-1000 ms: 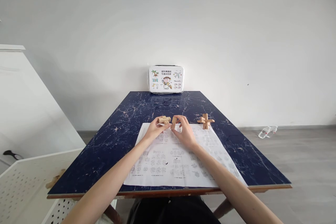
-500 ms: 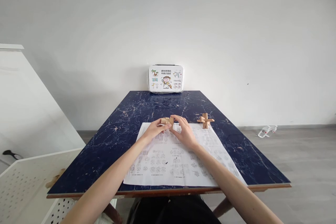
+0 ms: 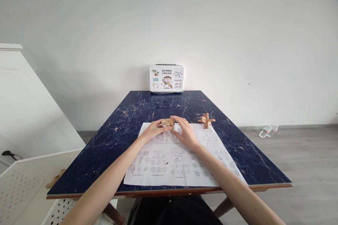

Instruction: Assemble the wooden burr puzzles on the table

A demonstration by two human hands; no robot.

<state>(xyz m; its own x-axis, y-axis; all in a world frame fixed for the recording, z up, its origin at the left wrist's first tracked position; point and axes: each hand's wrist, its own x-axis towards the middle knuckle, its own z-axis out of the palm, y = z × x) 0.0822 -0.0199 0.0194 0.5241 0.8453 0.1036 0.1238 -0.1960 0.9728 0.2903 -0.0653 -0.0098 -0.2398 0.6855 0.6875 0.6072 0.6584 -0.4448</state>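
Both my hands meet over the far end of a printed instruction sheet (image 3: 182,161) on the dark blue marble table (image 3: 111,147). My left hand (image 3: 153,132) and my right hand (image 3: 185,132) pinch a small wooden puzzle piece assembly (image 3: 168,123) between their fingertips, just above the paper. The wooden pieces are pushed together into one compact block. A second, finished wooden cross-shaped puzzle (image 3: 206,120) stands on the table to the right of my right hand, untouched.
A white illustrated box (image 3: 166,78) stands against the wall at the table's far edge. A white perforated crate (image 3: 23,182) sits at the lower left with a wooden piece (image 3: 54,180) on its rim. A plastic bottle (image 3: 268,131) lies on the grey floor to the right.
My right hand has pushed its separate wooden piece leftward into the pieces held by my left hand, so the two parts now sit joined between both hands.
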